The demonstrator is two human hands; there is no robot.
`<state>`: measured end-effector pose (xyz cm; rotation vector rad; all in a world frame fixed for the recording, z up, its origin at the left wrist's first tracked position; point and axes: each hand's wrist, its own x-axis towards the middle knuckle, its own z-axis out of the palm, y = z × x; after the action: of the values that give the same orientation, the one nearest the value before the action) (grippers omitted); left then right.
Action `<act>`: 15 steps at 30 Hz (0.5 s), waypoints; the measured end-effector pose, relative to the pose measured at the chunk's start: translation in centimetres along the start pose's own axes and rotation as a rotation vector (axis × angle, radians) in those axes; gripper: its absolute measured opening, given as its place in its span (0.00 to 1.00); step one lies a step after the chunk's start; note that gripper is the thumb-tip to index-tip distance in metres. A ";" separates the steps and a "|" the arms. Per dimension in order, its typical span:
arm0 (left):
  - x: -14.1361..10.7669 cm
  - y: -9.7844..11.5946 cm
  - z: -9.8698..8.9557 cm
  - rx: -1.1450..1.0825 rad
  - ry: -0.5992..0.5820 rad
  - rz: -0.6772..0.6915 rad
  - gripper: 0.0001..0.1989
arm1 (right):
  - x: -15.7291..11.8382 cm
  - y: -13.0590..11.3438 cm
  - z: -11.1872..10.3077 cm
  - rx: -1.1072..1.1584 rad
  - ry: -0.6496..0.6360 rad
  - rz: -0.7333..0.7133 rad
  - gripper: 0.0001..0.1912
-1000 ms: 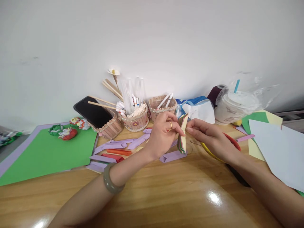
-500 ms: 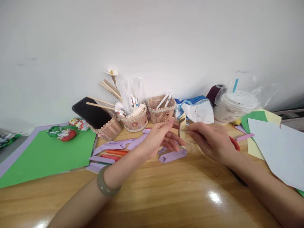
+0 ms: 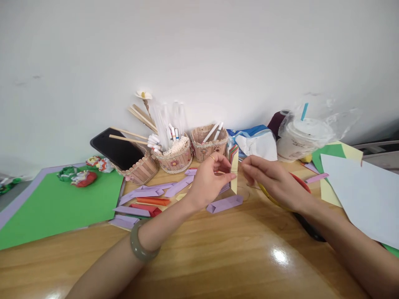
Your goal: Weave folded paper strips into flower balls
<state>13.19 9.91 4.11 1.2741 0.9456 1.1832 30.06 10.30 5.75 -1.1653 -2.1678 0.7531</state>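
Note:
My left hand [image 3: 209,178] is closed on a folded paper strip [image 3: 234,176], cream with red and green layers at its top, held upright between thumb and fingers. My right hand [image 3: 274,178] sits just right of the strip, thumb and fingertips pinched together; what they hold, if anything, is too small to make out. A thin thread-like loop [image 3: 245,194] shows on the table between the hands. Under my right hand lies a curved yellow and red thing [image 3: 270,198], partly hidden. A folded purple paper strip [image 3: 225,204] lies below the upright one.
Purple strips [image 3: 145,192] and an orange strip [image 3: 152,201] lie to the left. Behind stand wooden baskets [image 3: 209,143], one holding a phone [image 3: 116,147]. Green paper [image 3: 62,207] lies far left, white paper [image 3: 364,187] on the right, near a lidded cup [image 3: 301,141].
The fingers of my left hand, spread before, have closed around the paper strip, with the thumb now lower. My right hand has moved slightly, uncovering the yellow part beneath it.

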 end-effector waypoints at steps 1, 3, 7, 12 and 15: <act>0.1 -0.1 0.0 -0.012 0.005 -0.026 0.14 | 0.0 -0.1 -0.2 -0.031 0.039 -0.026 0.13; 0.2 -0.1 0.0 -0.038 0.018 -0.086 0.17 | -0.1 -0.4 -0.7 -0.097 0.182 -0.120 0.09; 0.3 0.1 -0.1 -0.082 0.072 -0.139 0.19 | -0.7 -1.2 -2.8 -0.197 0.571 -0.209 0.05; 0.6 0.6 -0.2 -0.196 0.124 -0.206 0.18 | -2.7 0.6 -4.7 -0.662 0.285 0.119 0.13; 0.7 0.8 -0.1 -0.304 0.114 -0.272 0.18 | -4.7 2.8 -4.1 -0.821 0.096 0.161 0.12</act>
<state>13.11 10.51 4.98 0.8158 0.9467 1.1418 36.65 8.43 5.61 -1.7302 -2.3752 -0.1898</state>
